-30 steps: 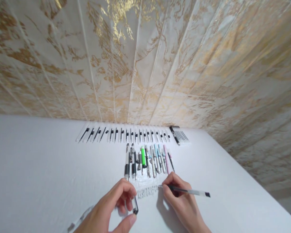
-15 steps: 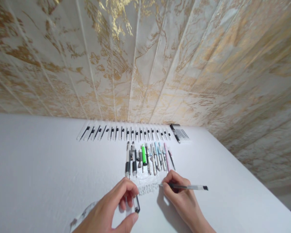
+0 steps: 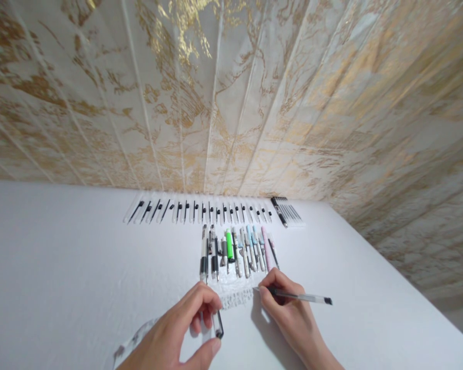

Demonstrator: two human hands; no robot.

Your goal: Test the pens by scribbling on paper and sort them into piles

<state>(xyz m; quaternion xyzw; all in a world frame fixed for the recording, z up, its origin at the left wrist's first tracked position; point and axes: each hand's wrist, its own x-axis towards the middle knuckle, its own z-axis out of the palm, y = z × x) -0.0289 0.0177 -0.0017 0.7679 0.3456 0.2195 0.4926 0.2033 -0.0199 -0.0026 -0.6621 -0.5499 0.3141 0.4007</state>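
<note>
Head view: right fingers (image 3: 281, 278) gripped a gel pen (image 3: 306, 297), left fingers (image 3: 205, 292) loosely a pen cap (image 3: 219, 329) — some handwriting (image 3: 237, 298) done, remainder unclear.

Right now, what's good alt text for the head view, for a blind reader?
The right hand holds a pen near dark marks on a white table; the left hand holds a clear cap. Beyond lie mixed pens and a row of pen parts.

Uncapped clear pen (image 3: 305, 296), slanted, dark-ended clear cap (image 3: 218, 326)

Soft light glints on bright gold foliage (image 3: 191, 38).
</note>
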